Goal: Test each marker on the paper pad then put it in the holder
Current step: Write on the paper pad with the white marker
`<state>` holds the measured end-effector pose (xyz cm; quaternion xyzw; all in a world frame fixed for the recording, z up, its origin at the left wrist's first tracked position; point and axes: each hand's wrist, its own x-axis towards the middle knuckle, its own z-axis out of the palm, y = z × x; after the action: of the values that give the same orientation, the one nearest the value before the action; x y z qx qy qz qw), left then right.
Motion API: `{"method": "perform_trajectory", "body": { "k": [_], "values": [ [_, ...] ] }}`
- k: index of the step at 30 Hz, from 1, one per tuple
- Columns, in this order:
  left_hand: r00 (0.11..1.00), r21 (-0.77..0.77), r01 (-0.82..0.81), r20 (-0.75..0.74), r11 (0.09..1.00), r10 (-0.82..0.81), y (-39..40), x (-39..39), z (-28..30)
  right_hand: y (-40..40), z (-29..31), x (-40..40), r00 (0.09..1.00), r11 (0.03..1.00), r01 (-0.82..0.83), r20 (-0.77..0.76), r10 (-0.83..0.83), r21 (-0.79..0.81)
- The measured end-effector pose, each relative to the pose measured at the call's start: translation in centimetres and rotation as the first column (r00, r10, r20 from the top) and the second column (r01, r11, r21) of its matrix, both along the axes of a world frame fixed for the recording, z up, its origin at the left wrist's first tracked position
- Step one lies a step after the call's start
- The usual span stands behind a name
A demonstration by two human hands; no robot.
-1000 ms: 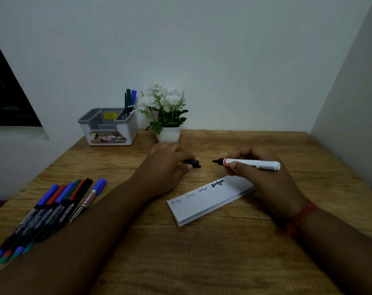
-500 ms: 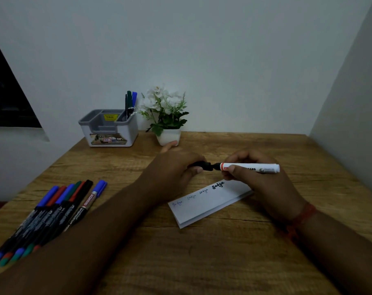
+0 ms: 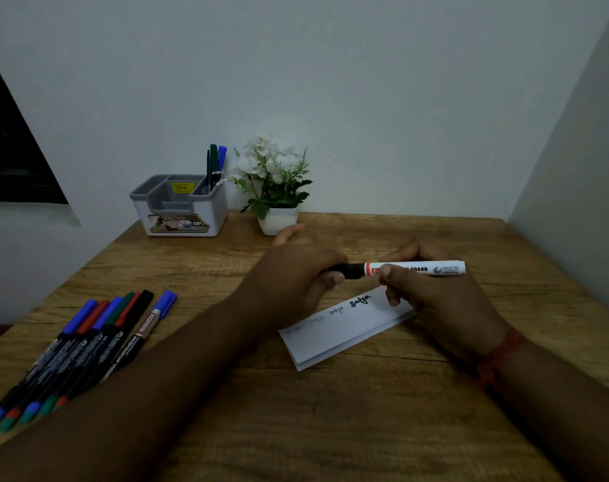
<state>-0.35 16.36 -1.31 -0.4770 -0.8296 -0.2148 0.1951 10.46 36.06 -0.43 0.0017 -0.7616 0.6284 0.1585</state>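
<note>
1. Capping appears to be under way: the black cap (image 3: 345,271) is pinched by the left hand (image 3: 296,276) and meets the tip of the white marker (image 3: 414,268), gripped by the right hand (image 3: 435,297).
2. Marker and cap are held level at frame centre, just above the paper pad (image 3: 341,328), where four scribbles are seen.
3. A white barrel, an orange band and black print are shown.
4. The holder (image 3: 179,207), upper left, is judged the destination.

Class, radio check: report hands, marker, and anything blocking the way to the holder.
Left hand grips black cap, right hand grips white marker. Cap seated on marker, above paper pad. Path to holder open; flower pot beside it.
</note>
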Motion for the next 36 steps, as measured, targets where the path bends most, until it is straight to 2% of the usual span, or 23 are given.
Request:
{"method": "perform_trajectory", "body": {
  "k": [5, 11, 14, 17, 20, 24, 28, 31, 34, 36],
  "values": [
    [0.999, 0.03, -0.032, -0.042, 0.999, 0.034, 0.3, 0.5, -0.1, -0.5, 0.0, 0.0, 1.0, 1.0, 0.017, -0.004, -0.017, -0.013],
    [0.996, 0.05, -0.084, -0.005, 0.995, 0.084, 0.7, 0.4, 0.3, -1.1, 0.7, 0.3, 0.997, 0.997, 0.069, -0.017, -0.069, -0.03],
    [0.992, 0.074, -0.114, -0.044, 0.991, 0.117, 0.2, 0.3, 1.1, -1.5, 1.4, 0.5, 0.997, 0.992, 0.075, -0.023, -0.078, -0.101],
    [0.967, 0.04, -0.214, -0.13, 0.976, 0.217, -1.1, -0.3, 2.1, -1.7, 2.2, 0.3, 0.995, 0.993, 0.077, -0.061, -0.082, -0.091],
    [0.928, 0.046, -0.341, -0.142, 0.939, 0.344, -3.1, -1.3, 3.5, -2.5, 3.0, -0.2, 0.996, 0.998, 0.055, -0.072, -0.056, -0.016],
    [0.867, 0.053, -0.483, -0.11, 0.874, 0.486, -7.1, -2.9, 4.2, -4.8, 4.0, -2.0, 0.999, 0.998, 0.011, 0.038, -0.014, 0.064],
    [0.787, 0.001, -0.609, -0.12, 0.793, 0.605, -12.6, -4.5, 3.5, -8.8, 5.4, -5.4, 0.979, 0.987, -0.159, 0.131, 0.157, 0.004],
    [0.757, -0.001, -0.648, -0.105, 0.761, 0.645, -16.1, -5.0, 2.6, -12.2, 6.4, -8.2, 0.974, 0.962, -0.2, 0.146, 0.174, 0.185],
    [0.73, -0.029, -0.683, -0.069, 0.73, 0.68, -18.1, -4.9, 1.4, -15.5, 8.1, -11.1, 0.971, 0.949, -0.206, 0.17, 0.168, 0.239],
    [0.729, -0.039, -0.685, -0.011, 0.728, 0.685, -18.5, -5.0, 1.0, -17.0, 9.5, -13.3, 0.983, 0.899, -0.159, 0.153, 0.104, 0.407]
  ]
}}
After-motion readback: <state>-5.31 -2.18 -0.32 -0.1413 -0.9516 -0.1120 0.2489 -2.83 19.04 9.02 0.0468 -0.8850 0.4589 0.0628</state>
